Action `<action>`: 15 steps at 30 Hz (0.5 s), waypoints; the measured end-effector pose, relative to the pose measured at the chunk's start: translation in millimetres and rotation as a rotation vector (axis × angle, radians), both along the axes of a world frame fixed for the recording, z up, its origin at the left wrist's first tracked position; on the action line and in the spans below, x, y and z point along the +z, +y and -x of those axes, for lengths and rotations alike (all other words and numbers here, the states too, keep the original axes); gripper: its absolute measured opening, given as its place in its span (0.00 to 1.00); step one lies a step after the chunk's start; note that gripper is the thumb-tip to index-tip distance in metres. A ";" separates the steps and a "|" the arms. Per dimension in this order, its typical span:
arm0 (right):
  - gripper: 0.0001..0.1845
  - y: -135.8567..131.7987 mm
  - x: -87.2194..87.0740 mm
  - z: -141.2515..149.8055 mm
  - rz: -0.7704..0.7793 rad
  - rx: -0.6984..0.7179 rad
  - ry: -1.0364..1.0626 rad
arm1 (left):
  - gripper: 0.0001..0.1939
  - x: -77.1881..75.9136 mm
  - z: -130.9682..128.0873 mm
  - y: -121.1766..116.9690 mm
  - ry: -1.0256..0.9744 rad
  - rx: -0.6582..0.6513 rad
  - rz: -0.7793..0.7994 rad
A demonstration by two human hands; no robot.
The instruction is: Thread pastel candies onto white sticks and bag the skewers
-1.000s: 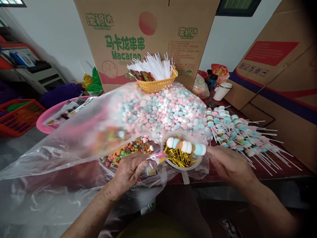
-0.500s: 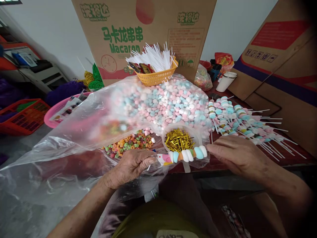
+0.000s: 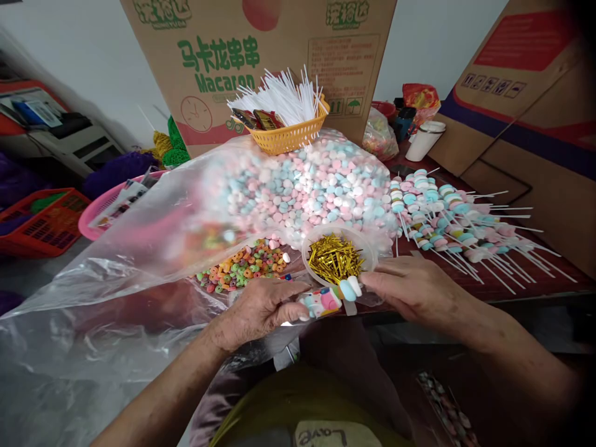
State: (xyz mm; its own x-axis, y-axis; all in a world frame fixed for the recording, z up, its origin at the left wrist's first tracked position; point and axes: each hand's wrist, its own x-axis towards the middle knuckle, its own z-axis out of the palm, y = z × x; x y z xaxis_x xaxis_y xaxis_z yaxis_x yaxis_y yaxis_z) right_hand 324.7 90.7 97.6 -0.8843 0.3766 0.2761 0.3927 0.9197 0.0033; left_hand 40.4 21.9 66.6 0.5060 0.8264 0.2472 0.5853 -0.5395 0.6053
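My left hand [image 3: 267, 307] is closed around a small printed clear bag [image 3: 325, 300], thumb and fingers pinching it. Part of a marshmallow skewer [image 3: 349, 288] is inside that bag; its white and pale blue end sticks out on the right. At that end the fingertips of my right hand [image 3: 410, 287] press against the last white marshmallow. Just behind the skewer stands a clear round tub [image 3: 371, 247] of gold twist ties [image 3: 336, 257]. Colourful cereal rings [image 3: 251, 266] lie beyond my left hand.
A big clear plastic bag [image 3: 130, 273] holds a heap of pastel marshmallows [image 3: 321, 186]. Behind it, a yellow basket [image 3: 291, 136] carries white sticks before a carton [image 3: 279, 56]. Finished skewers [image 3: 447, 217] pile up at right, near a white cup [image 3: 424, 141].
The skewer has slid leftward into the printed bag, so fewer marshmallows show outside it. My right hand has moved left, closer to my left hand. The view has shifted slightly.
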 end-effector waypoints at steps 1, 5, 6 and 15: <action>0.12 0.5 -0.4 3.6 0.007 0.004 -0.007 | 0.25 3.0 -2.7 1.6 0.004 -0.015 0.073; 0.12 -2.5 -6.6 22.4 0.002 0.044 -0.033 | 0.24 10.0 -16.2 6.6 -0.003 -0.037 0.429; 0.11 -4.7 -9.2 28.5 0.006 0.069 -0.043 | 0.22 9.7 -20.4 7.4 -0.026 -0.035 0.486; 0.11 -7.9 -9.0 41.3 0.215 0.053 0.273 | 0.17 6.5 -24.8 2.9 -0.295 0.037 0.644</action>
